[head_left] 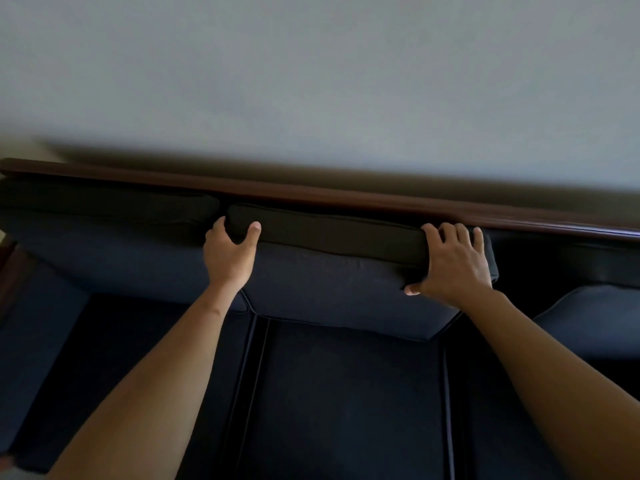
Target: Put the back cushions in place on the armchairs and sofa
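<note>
A dark navy middle back cushion stands upright against the sofa's dark wooden top rail. My left hand grips its upper left corner, thumb on the top edge. My right hand clasps its upper right corner, fingers over the top and thumb on the front face. Another back cushion stands in place to the left, touching the middle one. The right section of the sofa back shows no upright cushion.
Navy seat cushions lie below, separated by piped seams. A further cushion lies low at the right. The left armrest has a wooden edge. A pale wall rises right behind the rail.
</note>
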### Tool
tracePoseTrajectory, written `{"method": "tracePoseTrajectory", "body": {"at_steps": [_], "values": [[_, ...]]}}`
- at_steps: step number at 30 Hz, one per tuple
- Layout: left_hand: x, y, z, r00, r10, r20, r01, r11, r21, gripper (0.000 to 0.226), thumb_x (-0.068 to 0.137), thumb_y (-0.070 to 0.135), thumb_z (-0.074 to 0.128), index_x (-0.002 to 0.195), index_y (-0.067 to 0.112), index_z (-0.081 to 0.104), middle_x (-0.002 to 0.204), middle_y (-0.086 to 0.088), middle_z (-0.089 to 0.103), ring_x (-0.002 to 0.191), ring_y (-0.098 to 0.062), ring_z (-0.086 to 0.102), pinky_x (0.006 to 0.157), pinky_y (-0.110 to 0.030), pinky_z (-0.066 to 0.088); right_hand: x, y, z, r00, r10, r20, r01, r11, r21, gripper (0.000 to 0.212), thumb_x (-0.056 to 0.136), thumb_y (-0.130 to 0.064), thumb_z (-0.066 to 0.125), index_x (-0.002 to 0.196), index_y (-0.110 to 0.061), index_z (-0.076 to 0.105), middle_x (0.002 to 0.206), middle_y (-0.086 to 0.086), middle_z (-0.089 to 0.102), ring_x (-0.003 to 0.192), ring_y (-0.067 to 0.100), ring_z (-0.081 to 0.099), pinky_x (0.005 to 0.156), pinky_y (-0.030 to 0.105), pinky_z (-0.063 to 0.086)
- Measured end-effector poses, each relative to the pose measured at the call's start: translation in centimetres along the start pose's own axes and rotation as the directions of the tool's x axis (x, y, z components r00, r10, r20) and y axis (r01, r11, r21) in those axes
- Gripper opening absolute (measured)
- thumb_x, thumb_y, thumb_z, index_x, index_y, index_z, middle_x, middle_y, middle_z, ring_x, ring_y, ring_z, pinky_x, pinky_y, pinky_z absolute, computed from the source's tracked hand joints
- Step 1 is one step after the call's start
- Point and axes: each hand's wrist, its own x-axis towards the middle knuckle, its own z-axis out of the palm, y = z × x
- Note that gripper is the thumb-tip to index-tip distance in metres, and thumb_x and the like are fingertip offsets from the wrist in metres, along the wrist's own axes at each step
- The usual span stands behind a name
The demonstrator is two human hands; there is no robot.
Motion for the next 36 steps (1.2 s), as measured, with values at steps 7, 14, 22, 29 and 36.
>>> {"method": "tracePoseTrajectory", "body": {"at_steps": [7,14,22,29,36], "values": [[0.0,-1.4,0.3,0.993,-0.100,0.061,0.111,0.970,-0.215,0.094,0.074,0.076,0.077,0.150,0.030,0.045,0.136,0.005,0.051,0.102,-0.004,0.054,0.073,-0.014,0.039,-0.1,0.9,0.3,0.998,-0.051,-0.032,0.051,0.999,0.001,0.124,0.054,-0.082,0.082,0.151,-0.022,0.034,0.142,0.008,0.054,0.138,0.035,0.045,0.121,0.063,0.022],[-1.3,-0.4,1.3,0.994,-0.081,0.066,0.095,0.967,-0.236,0.083,0.078,0.072,0.077,0.144,0.030,0.048,0.131,0.005,0.059,0.109,-0.007,0.061,0.076,-0.017,0.045,-0.9,2.5,0.1,0.998,-0.044,-0.054,0.046,0.999,0.022,0.120,0.056,-0.076,0.086,0.151,-0.021,0.037,0.142,0.007,0.057,0.137,0.036,0.047,0.122,0.064,0.022],[-3.5,1.2,3.6,0.996,-0.041,0.085,0.060,0.969,-0.238,0.062,0.082,0.067,0.076,0.129,0.038,0.047,0.115,0.016,0.063,0.096,0.003,0.063,0.065,-0.005,0.045,-1.6,5.7,0.4,0.998,-0.013,-0.055,0.013,1.000,0.010,0.118,0.057,-0.074,0.086,0.151,-0.021,0.037,0.143,0.007,0.056,0.138,0.036,0.046,0.123,0.063,0.020],[-3.1,1.0,4.1,0.995,0.026,0.092,-0.009,0.983,-0.181,0.070,0.091,0.064,0.070,0.141,0.024,0.042,0.124,0.005,0.065,0.108,-0.008,0.065,0.088,-0.027,0.054,-1.3,5.8,1.2,0.998,0.008,-0.056,-0.008,1.000,-0.010,0.119,0.060,-0.075,0.084,0.152,-0.020,0.034,0.144,0.006,0.053,0.140,0.034,0.043,0.124,0.064,0.016],[-3.6,1.8,3.6,0.981,0.127,0.148,-0.141,0.986,0.091,0.073,0.110,0.054,0.041,0.161,0.008,0.018,0.157,-0.022,0.036,0.121,-0.039,0.059,0.094,-0.047,0.051,-3.0,4.2,1.5,0.993,0.110,-0.049,-0.111,0.994,-0.019,0.125,0.071,-0.069,0.082,0.164,-0.020,0.015,0.166,0.008,0.027,0.156,0.036,0.018,0.124,0.066,0.014]]}}
